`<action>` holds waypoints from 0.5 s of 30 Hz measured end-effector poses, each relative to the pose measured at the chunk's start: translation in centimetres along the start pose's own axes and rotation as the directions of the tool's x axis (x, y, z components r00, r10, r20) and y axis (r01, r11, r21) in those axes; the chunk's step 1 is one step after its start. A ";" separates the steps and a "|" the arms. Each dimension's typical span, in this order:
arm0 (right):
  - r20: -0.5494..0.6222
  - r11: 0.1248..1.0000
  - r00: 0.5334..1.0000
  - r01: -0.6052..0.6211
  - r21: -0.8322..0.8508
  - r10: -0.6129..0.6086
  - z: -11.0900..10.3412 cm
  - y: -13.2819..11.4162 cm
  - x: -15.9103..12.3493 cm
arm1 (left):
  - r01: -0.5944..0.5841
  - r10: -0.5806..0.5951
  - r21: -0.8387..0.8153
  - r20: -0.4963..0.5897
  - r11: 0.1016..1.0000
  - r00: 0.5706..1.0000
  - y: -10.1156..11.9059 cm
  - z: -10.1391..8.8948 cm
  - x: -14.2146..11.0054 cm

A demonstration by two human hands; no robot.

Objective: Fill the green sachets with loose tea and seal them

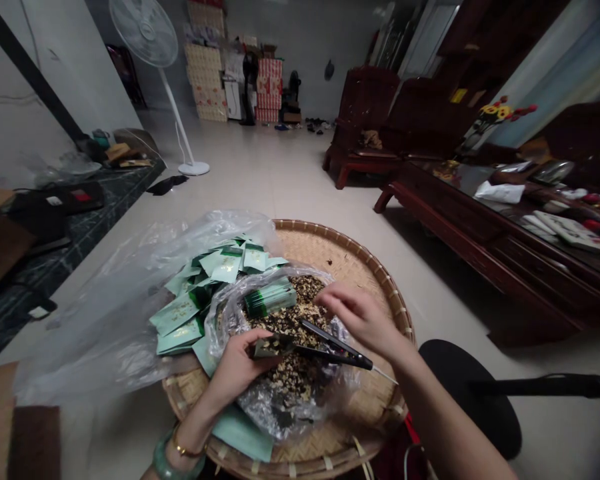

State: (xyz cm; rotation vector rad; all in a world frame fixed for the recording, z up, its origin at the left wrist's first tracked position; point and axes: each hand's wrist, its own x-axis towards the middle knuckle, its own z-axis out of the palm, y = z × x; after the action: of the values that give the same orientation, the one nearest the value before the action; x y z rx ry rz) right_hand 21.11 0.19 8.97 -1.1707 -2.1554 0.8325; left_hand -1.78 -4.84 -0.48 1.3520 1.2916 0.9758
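Note:
My left hand (245,363) grips a small green sachet (267,346) with its mouth facing right. A black hair straightener (337,343) lies with its two arms apart, the lower arm's tip close by the sachet. My right hand (355,310) hovers over the dry, dark-and-cream loose mix (280,381), its fingers curled together; what they hold, if anything, is hidden. The mix fills a clear plastic bag (267,417) on a round woven bamboo tray (340,247). On the mix rests a stack of green sachets (271,297).
Many pale green sachets (225,267) are heaped at the tray's left, on a large clear plastic sheet (105,320). Right of the tray is a black round stand base (470,393). Beyond are a white fan (195,168) and a dark wooden table (480,220).

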 end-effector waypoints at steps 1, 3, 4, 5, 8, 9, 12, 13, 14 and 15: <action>-0.040 0.997 0.997 -0.067 -0.035 0.066 -0.4 1.0 0.4 | -0.010 0.010 0.007 -0.030 1.000 1.000 -0.3 -0.1 0.1; 0.029 0.981 0.991 -0.123 -0.149 0.128 -0.8 3.2 1.2 | -0.026 0.028 0.018 -0.078 0.999 0.997 -0.7 -0.3 0.1; 0.080 0.969 0.986 -0.124 -0.215 0.145 -0.6 4.2 1.6 | -0.034 0.036 0.020 -0.090 0.999 0.995 -0.9 -0.3 0.2; 0.149 0.954 0.975 -0.118 -0.274 0.164 -0.2 5.1 2.0 | -0.041 0.043 0.022 -0.096 0.999 0.994 -1.0 -0.4 0.2; 0.250 0.907 0.941 -0.112 -0.406 0.228 1.8 7.1 3.1 | -0.056 0.059 0.033 -0.095 0.998 0.994 -1.0 -0.3 0.1; 0.248 0.899 0.940 -0.113 -0.423 0.235 2.5 7.5 3.5 | -0.061 0.064 0.037 -0.089 0.997 0.994 -1.0 -0.3 0.1; 0.238 0.882 0.938 -0.122 -0.456 0.253 4.4 8.6 4.8 | -0.065 0.068 0.036 -0.069 0.997 0.995 -0.7 -0.3 0.1; 0.244 0.876 0.934 -0.122 -0.467 0.261 4.9 8.9 5.3 | -0.063 0.065 0.034 -0.065 0.997 0.996 -0.7 -0.3 0.1; 0.253 0.870 0.929 -0.122 -0.478 0.269 5.3 9.3 5.7 | -0.060 0.062 0.033 -0.067 0.998 0.996 -0.7 -0.3 0.1; 0.262 0.864 0.924 -0.123 -0.488 0.279 5.7 9.5 6.2 | -0.057 0.059 0.035 -0.074 0.998 0.995 -0.6 -0.3 0.1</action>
State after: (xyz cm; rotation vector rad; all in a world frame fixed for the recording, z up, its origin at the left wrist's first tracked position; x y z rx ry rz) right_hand 19.18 8.13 -0.77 -1.6188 -2.6349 0.6439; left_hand -2.19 -4.73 -1.06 1.3960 1.3360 1.0583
